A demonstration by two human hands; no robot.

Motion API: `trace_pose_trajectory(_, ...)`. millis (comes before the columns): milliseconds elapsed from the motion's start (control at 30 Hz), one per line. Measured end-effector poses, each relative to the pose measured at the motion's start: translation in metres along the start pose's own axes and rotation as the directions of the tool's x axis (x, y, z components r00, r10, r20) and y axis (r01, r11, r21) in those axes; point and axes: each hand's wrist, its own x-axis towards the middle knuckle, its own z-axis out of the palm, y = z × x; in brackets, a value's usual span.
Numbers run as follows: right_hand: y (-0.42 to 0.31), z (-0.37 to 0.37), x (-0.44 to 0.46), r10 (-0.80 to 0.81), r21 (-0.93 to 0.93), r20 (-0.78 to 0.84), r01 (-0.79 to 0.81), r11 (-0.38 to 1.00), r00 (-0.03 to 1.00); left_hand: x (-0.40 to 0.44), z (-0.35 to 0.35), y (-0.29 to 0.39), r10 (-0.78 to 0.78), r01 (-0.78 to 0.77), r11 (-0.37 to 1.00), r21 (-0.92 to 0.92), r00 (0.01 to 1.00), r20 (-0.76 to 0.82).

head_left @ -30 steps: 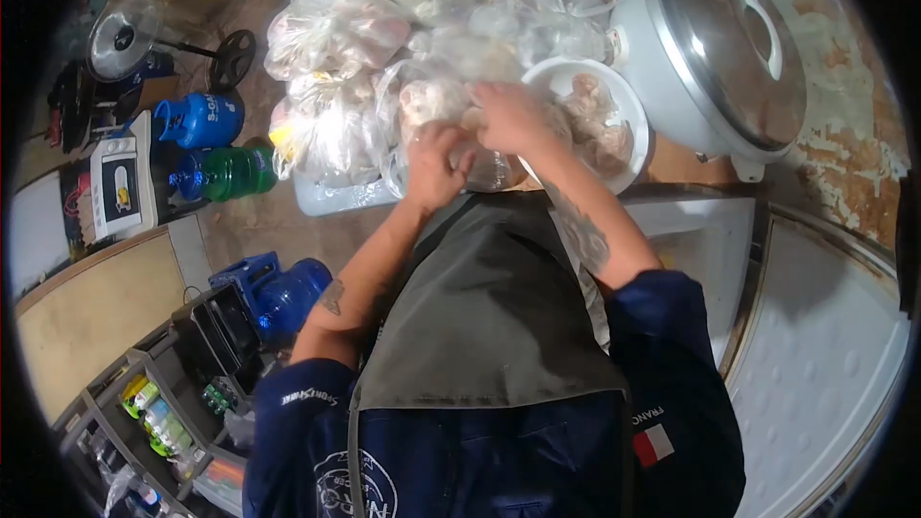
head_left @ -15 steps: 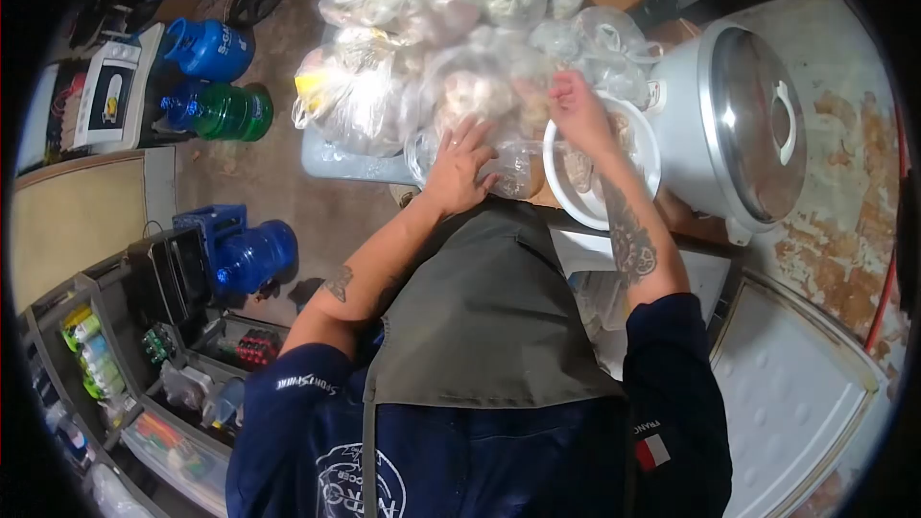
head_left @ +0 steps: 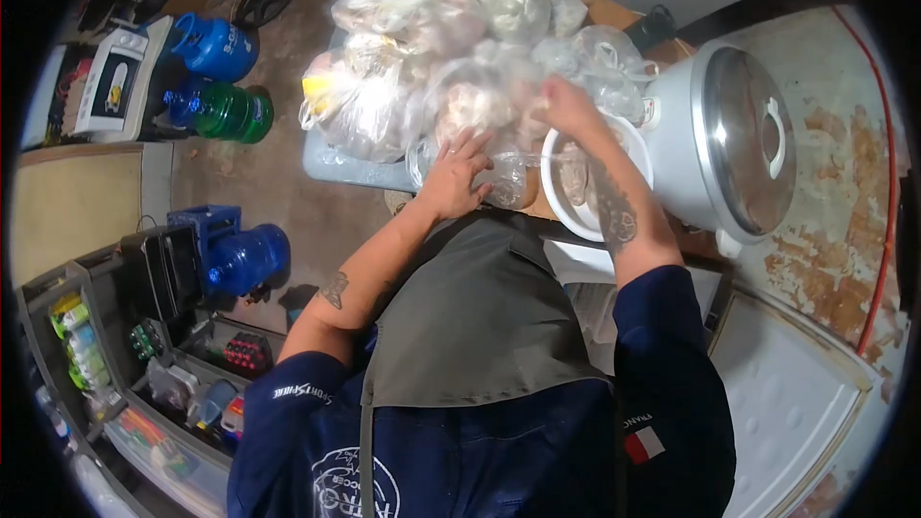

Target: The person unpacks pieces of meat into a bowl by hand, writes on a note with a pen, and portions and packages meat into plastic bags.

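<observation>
1. Compared with one second ago, the right hand (head_left: 568,107) has moved away from the left hand (head_left: 455,178), and now they are well apart.
2. Left hand stays at the near side of the clear bag (head_left: 474,105) with pale pieces inside. Its fingers are spread and the tips touch the plastic.
3. Right hand is at the other side of this bag, near the rim of the white bowl (head_left: 549,194). Its fingers are curled together, but they are blurred, so I cannot tell if they pinch something.
4. Clear bag sits on the near side of the pile, between the two hands. More filled plastic bags (head_left: 408,0) lie behind it and at its left.
5. Under the bags at the left, one corner of the pale blue tray (head_left: 357,171) is visible.
6. White bowl holds some pale pieces (head_left: 576,176), and the right forearm passes over it.
7. Just beside the bowl, at the right, is the big pot (head_left: 676,134) with the shiny lid (head_left: 748,125) on it.
</observation>
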Motion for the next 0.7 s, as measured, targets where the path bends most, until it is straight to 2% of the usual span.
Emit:
trace_pose_trajectory(100,0.013,-0.012,0.000,-0.109,0.263,-0.171,0.152,0.953,0.979,0.005,0.003,0.003,-0.002,-0.003,0.999,-0.053,0.995,-0.101)
trace_pose_trajectory(133,0.014,-0.017,-0.006,-0.136,0.330,-0.237,0.212,0.920,0.962,0.008,0.001,0.004,-0.063,0.044,0.988,-0.151,0.991,-0.121)
trace_pose_trajectory(200,0.012,-0.038,-0.031,-0.121,0.705,-0.136,0.182,0.685,0.983,0.018,-0.001,0.007,-0.183,0.126,0.928,-0.352,0.974,-0.134)
trace_pose_trajectory(233,0.007,-0.051,-0.049,-0.128,0.844,-0.087,0.141,0.517,0.988,0.025,-0.003,0.014,-0.244,0.140,0.844,-0.518,0.960,-0.138)
trace_pose_trajectory(267,0.004,-0.060,-0.066,-0.149,0.892,-0.097,0.153,0.425,0.984,0.033,-0.005,0.024,-0.304,0.146,0.731,-0.667,0.944,-0.127)
trace_pose_trajectory(300,-0.001,-0.067,-0.084,-0.168,0.931,-0.111,0.162,0.327,0.979,0.041,-0.009,0.035,-0.361,0.145,0.592,-0.792,0.927,-0.100)
trace_pose_trajectory(333,-0.001,-0.070,-0.097,-0.186,0.960,-0.127,0.168,0.225,0.974,0.046,-0.015,0.047,-0.326,0.122,0.486,-0.865,0.944,-0.050)
trace_pose_trajectory(400,0.008,-0.070,-0.112,-0.206,0.950,-0.172,0.218,0.223,0.963,0.057,-0.025,0.069,-0.237,0.104,0.254,-0.962,0.971,0.042)
trace_pose_trajectory(467,0.008,-0.069,-0.130,-0.187,0.938,-0.198,0.241,0.247,0.962,0.066,-0.025,0.083,-0.167,0.125,0.279,-0.952,0.983,0.080)
trace_pose_trajectory(533,0.024,-0.066,-0.135,-0.108,0.941,-0.242,0.261,0.216,0.964,0.072,-0.026,0.097,-0.123,0.201,0.264,-0.943,0.977,0.174)
trace_pose_trajectory(633,0.034,-0.063,-0.144,0.036,0.931,-0.325,0.313,0.189,0.945,0.079,-0.015,0.106,-0.040,0.225,0.261,-0.939,0.974,0.223)
trace_pose_trajectory(700,0.042,-0.062,-0.146,0.132,0.929,-0.349,0.323,0.181,0.928,0.078,-0.013,0.110,-0.070,0.261,0.267,-0.928,0.965,0.252)
